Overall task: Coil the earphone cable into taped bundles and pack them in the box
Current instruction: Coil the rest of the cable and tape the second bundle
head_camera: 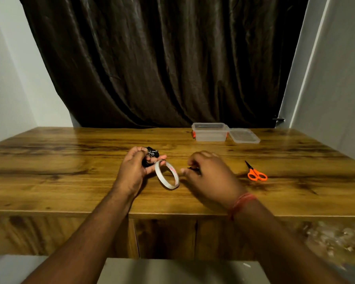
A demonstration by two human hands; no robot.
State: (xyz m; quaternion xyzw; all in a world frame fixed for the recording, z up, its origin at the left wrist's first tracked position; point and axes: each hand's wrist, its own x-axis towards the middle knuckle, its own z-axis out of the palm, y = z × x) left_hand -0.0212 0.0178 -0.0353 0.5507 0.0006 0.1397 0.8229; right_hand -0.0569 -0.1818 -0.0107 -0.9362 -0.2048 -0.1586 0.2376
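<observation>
Taping step: left hand (134, 171) fingers pinch coiled black earphone cable (151, 153) plus tape roll (167, 174) mid-frame, right hand (208, 175) curled, grip unclear; next probably needs scissors (256, 173), box (210, 132) open upper right.

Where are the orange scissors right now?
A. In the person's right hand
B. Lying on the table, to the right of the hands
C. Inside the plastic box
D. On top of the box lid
B. The orange scissors lie flat on the wooden table, untouched, off to the right of the right hand and nearer than the box.
</observation>
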